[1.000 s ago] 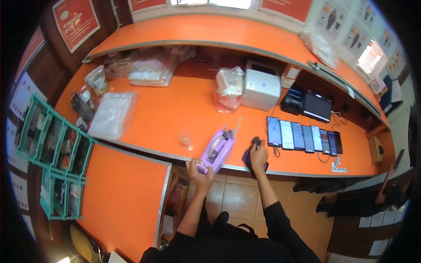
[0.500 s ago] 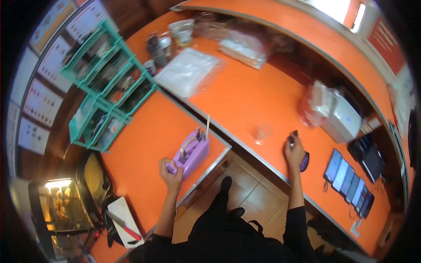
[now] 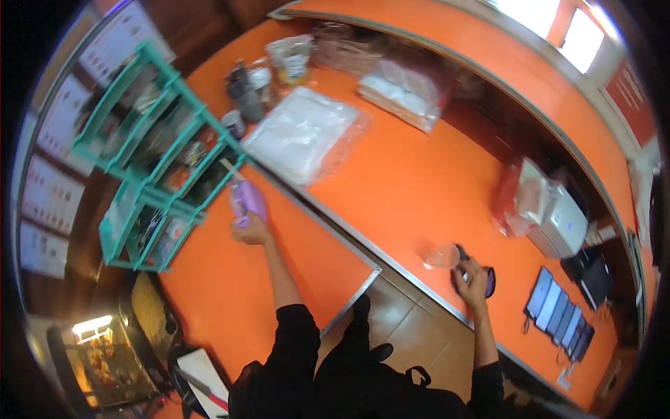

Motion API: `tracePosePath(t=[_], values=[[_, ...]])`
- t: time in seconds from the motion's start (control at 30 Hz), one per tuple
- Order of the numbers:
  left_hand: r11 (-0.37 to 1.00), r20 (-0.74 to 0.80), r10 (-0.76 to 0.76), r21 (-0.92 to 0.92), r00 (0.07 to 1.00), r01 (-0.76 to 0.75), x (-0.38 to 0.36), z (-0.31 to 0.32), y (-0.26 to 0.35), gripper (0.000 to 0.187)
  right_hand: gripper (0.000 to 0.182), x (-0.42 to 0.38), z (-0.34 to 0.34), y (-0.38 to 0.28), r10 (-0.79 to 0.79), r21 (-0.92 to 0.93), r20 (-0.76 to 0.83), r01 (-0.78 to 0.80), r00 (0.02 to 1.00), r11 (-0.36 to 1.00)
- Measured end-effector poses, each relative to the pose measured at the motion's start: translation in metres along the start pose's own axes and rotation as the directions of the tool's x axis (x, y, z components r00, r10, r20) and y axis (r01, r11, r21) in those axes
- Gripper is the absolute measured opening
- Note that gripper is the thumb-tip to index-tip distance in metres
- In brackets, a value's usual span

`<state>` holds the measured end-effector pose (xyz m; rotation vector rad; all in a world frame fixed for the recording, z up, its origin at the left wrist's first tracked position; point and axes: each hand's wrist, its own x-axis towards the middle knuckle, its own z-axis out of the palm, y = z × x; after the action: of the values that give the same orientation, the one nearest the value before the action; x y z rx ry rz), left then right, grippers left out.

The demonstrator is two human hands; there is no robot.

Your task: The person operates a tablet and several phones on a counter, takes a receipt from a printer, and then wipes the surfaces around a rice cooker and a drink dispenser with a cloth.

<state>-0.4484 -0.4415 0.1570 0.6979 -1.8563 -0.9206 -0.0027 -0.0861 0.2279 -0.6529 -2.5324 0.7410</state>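
My left hand (image 3: 251,231) is closed on the near end of a purple tape dispenser (image 3: 252,198), with a pale stick poking up from its far end. The dispenser is beside the green stacked bins (image 3: 183,199) on the left counter. Over the right counter, my right hand (image 3: 472,285) has its fingers curled round a small black object (image 3: 460,252), whose kind I cannot make out. Just left of these fingers is a clear plastic cup (image 3: 440,257). A dark, purplish lens-like object (image 3: 490,282) lies against the right side of that hand.
A clear bag of white sheets (image 3: 300,133) lies on the far counter, near jars and a pouch (image 3: 289,59). Several phones (image 3: 558,313) and a white box (image 3: 562,220) are at right. A red-handled knife (image 3: 218,401) rests on a white board (image 3: 202,377). A gap separates the counters.
My left hand has moved the tape dispenser away from the counter's corner, up and left to the green bins. My right hand is now closer to the cup. The whole view has shifted slightly.
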Motion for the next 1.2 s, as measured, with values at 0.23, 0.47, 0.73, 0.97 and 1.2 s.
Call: tracePosePath(t=[0.23,0.47,0.73,0.97,1.2], values=[[0.947,0.294,0.215,-0.297,0.931,-0.126,0.0,0.072,-0.059,0.04,0.029,-0.157,-0.041,-0.035,0.22,0.171,-0.006,-0.215,0.976,0.961],[0.983,-0.093,0.115,0.153,0.989,-0.1,-0.031,0.083,-0.04,0.086,0.027,-0.268,-0.072,-0.066,0.736,-0.358,-0.042,-0.698,0.676,0.62],[0.572,0.573,0.816,-0.819,-0.078,-0.045,-0.161,-0.153,0.126,0.092,0.03,-0.274,-0.053,-0.023,0.73,0.067,-0.478,-0.808,0.489,0.586],[0.665,0.587,0.743,-0.702,-0.323,0.255,-0.238,-0.226,0.173,0.089,0.032,-0.127,-0.03,-0.035,0.521,0.456,-0.463,-0.312,0.716,0.834],[0.688,0.712,0.702,-0.685,0.02,0.239,-0.244,-0.23,0.166,0.046,0.032,-0.056,0.054,-0.053,0.075,0.027,-0.058,-0.073,0.996,0.997]])
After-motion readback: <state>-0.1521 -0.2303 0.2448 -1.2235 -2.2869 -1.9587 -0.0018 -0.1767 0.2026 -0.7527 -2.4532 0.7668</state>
